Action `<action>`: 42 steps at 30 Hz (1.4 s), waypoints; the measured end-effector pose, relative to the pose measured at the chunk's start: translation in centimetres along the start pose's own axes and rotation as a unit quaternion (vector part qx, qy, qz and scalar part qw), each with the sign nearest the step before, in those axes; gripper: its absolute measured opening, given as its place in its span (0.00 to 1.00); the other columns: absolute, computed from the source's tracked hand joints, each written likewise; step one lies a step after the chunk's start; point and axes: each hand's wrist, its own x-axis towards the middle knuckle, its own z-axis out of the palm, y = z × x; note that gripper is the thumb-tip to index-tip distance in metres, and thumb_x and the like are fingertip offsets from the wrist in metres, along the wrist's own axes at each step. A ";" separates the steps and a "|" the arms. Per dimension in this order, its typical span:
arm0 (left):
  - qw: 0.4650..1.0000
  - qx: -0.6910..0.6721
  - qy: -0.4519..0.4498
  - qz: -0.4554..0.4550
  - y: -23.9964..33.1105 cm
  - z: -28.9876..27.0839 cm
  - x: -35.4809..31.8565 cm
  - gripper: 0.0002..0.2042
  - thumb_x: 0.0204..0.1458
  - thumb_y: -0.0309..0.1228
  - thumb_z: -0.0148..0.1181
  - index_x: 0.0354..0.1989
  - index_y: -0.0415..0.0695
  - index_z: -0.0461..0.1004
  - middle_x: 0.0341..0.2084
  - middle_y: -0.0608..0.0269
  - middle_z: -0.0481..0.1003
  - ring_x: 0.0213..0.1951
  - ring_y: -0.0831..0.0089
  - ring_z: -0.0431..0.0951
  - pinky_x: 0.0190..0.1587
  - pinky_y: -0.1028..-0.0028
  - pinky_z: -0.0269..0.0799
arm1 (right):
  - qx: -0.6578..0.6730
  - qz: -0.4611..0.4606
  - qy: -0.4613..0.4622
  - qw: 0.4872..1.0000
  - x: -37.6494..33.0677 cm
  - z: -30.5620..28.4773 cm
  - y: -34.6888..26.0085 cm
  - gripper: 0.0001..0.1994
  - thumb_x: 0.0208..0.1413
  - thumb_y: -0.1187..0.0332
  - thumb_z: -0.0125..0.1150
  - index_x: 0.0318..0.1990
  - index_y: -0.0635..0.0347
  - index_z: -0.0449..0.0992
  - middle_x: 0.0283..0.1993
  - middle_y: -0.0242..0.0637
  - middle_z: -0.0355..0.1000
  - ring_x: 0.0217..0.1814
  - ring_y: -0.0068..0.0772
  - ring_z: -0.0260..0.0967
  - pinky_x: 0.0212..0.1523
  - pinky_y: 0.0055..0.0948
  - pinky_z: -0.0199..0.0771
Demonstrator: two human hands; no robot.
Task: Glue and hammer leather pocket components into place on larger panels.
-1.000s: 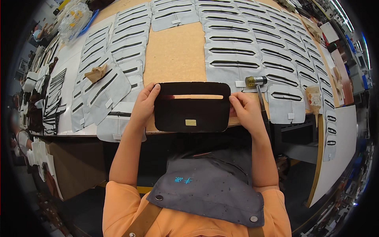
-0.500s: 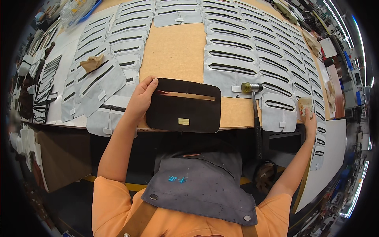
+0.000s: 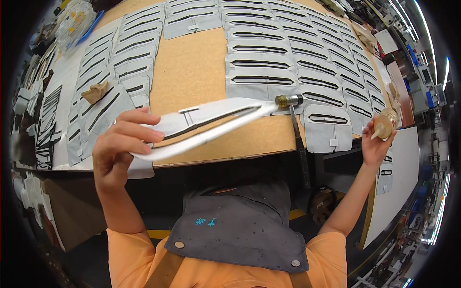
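My left hand [image 3: 120, 144] grips one end of a pale grey slotted panel [image 3: 223, 109], holding it tilted above the near edge of the table. Its slot has black edging, and a small white tab shows on its face. On the right, my right hand [image 3: 374, 149] is closed around a squeeze bottle [image 3: 388, 120] with tan contents; its pale nozzle points down and toward me. Between the hands lies a mallet with a yellowish-green and metal head [image 3: 289, 100]; its black handle [image 3: 299, 153] juts over the table edge.
Overlapping rows of similar grey panels [image 3: 259, 62] cover much of the brown tabletop [image 3: 187, 65]. A crumpled tan piece [image 3: 94, 92] rests on the left stack, near black strips [image 3: 50, 125]. A plastic bag [image 3: 74, 26] sits far left.
My left hand has turned the panel from its dark side to its grey side and moved left. My right hand has raised the bottle and tipped its nozzle into view.
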 end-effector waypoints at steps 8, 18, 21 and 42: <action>0.950 0.146 -0.128 -0.245 -1.3 5.0 -4.1 0.09 0.48 0.28 0.62 0.38 0.43 0.75 0.48 0.60 0.73 0.53 0.58 0.69 0.58 0.62 0.59 | 0.010 0.132 -0.081 0.988 -5.4 9.3 12.3 0.36 0.54 0.40 0.58 0.61 0.58 0.63 0.61 0.49 0.65 0.32 0.26 0.63 0.29 0.25 0.65; 0.955 0.237 -0.066 -0.165 -4.6 13.1 -4.3 0.10 0.49 0.26 0.60 0.39 0.43 0.71 0.35 0.59 0.67 0.39 0.59 0.67 0.42 0.64 0.61 | -0.131 0.110 -0.101 0.980 -10.4 12.5 18.8 0.32 0.49 0.55 0.70 0.57 0.60 0.64 0.49 0.36 0.71 0.44 0.31 0.72 0.32 0.31 0.73; 0.955 0.202 -0.060 -0.209 -4.8 13.1 -4.3 0.09 0.49 0.25 0.60 0.39 0.43 0.71 0.35 0.59 0.66 0.39 0.60 0.66 0.43 0.66 0.59 | -0.239 0.058 -0.108 0.963 -10.8 12.8 20.1 0.36 0.51 0.49 0.67 0.60 0.61 0.62 0.55 0.40 0.69 0.46 0.33 0.72 0.34 0.32 0.74; 0.952 0.214 -0.019 -0.218 -5.1 13.9 -4.1 0.05 0.49 0.23 0.59 0.33 0.43 0.70 0.31 0.61 0.66 0.36 0.61 0.66 0.41 0.64 0.58 | -0.382 -0.138 -0.203 0.891 -13.6 12.5 22.2 0.42 0.50 0.55 0.70 0.66 0.62 0.51 0.63 0.49 0.60 0.63 0.40 0.62 0.62 0.38 0.65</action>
